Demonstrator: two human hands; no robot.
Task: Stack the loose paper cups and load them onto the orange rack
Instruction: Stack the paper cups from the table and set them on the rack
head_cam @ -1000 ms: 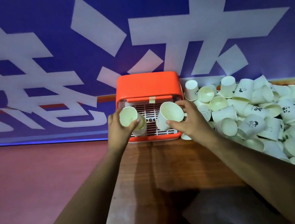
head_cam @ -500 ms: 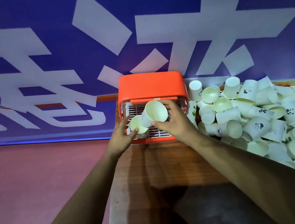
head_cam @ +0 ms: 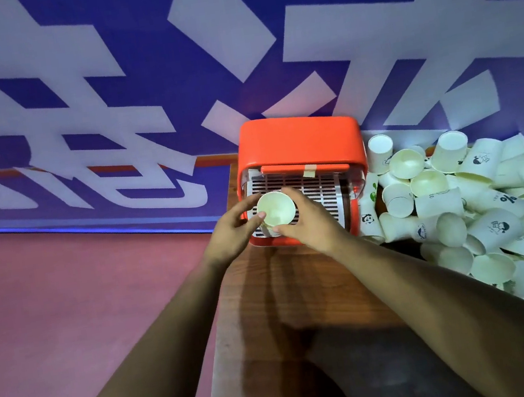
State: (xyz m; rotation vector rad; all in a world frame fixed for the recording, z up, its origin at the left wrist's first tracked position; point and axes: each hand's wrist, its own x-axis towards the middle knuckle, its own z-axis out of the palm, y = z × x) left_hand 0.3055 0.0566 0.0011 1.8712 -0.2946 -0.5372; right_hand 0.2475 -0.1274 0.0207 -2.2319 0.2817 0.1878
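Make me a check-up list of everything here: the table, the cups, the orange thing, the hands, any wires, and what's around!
Surface: brown wooden table, bare in front of the rack.
Job's things: orange rack at the table's far edge; held cup, mouth up, over the white slatted tray.
Clutter: pile of loose cups right of the rack, lying every way, some with panda prints.
Grippers: left hand and right hand both touch the held cup.
Cables: nothing seen.
Surroundings: blue banner with big white characters behind; reddish floor to the left.

One orange rack (head_cam: 299,141), two hands, and a heap of loose paper cups (head_cam: 489,200), too many to count, right of the rack.
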